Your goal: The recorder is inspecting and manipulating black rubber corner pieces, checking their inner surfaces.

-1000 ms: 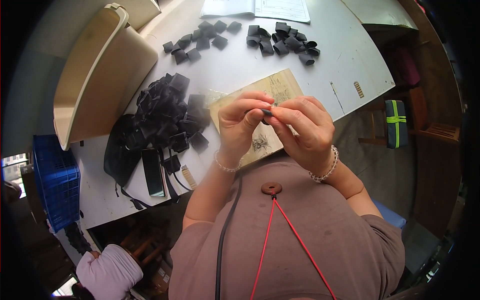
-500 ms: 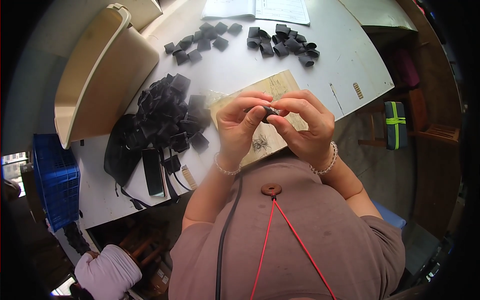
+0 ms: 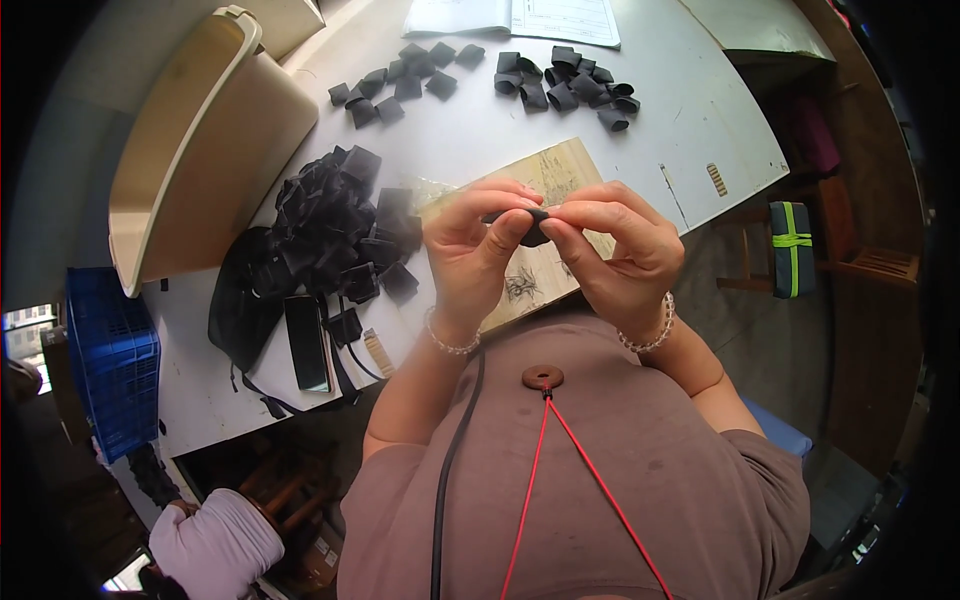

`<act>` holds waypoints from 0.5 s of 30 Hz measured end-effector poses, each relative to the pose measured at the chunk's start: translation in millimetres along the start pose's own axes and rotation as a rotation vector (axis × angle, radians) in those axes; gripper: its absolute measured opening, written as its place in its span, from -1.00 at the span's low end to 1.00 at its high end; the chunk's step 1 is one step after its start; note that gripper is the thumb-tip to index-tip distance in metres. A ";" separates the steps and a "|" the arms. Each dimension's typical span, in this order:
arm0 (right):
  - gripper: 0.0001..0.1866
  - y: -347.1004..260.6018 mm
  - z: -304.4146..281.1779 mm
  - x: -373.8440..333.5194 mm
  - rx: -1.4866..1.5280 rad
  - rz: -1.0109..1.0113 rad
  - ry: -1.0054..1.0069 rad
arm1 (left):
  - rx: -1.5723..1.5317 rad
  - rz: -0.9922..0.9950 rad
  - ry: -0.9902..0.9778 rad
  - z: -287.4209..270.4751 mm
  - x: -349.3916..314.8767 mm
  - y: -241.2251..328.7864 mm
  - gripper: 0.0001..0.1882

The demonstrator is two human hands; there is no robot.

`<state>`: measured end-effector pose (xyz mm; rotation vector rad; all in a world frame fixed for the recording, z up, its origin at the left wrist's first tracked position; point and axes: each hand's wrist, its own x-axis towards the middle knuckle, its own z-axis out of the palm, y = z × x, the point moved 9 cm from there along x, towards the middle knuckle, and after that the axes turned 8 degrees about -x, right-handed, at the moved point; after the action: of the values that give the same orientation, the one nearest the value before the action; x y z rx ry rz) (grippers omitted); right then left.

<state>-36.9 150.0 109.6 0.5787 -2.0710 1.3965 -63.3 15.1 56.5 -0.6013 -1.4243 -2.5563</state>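
Between my two hands is a small piece of black fabric (image 3: 534, 232), held above a wooden board (image 3: 562, 162). My left hand (image 3: 474, 232) grips its left side between thumb and fingers. With thumb and forefinger, my right hand (image 3: 622, 238) pinches its right edge. Fingers cover much of the piece. Dark loose threads (image 3: 522, 283) lie on the board. Left of my left hand is a large heap of black fabric pieces (image 3: 325, 215).
Two groups of small black pieces, one flat (image 3: 408, 88) and one looped (image 3: 565, 88), lie farther back by an open notebook (image 3: 565, 20). At left stand a beige bin (image 3: 215, 150) and a blue crate (image 3: 112, 365). A phone (image 3: 306, 345) rests near the heap.
My right hand has shifted slightly right, its fingertips now at the fabric's right edge. My left hand keeps its grip, almost unmoved.
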 end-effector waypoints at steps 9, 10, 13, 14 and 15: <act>-0.81 1.7 4.5 -1.2 -0.011 0.033 0.000 | -0.083 -0.039 0.016 -3.8 -5.1 -10.9 -0.85; -0.81 1.8 4.3 -2.1 -0.031 0.039 0.003 | -0.128 -0.072 0.027 -6.1 -7.1 -16.3 -0.84; -0.80 6.1 5.6 -7.0 -0.080 0.048 -0.006 | -0.200 -0.116 0.044 -10.4 -11.8 -28.0 -0.81; -0.80 8.9 7.2 -9.8 -0.108 0.051 -0.020 | -0.227 -0.125 0.051 -11.1 -12.6 -30.8 -0.79; -0.80 13.2 7.0 -12.9 -0.107 0.054 -0.020 | -0.226 -0.127 0.052 -10.8 -13.0 -32.5 -0.79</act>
<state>-37.2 148.8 89.9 0.4980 -2.1762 1.3051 -64.9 22.6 20.7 -0.4848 -1.2030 -2.8354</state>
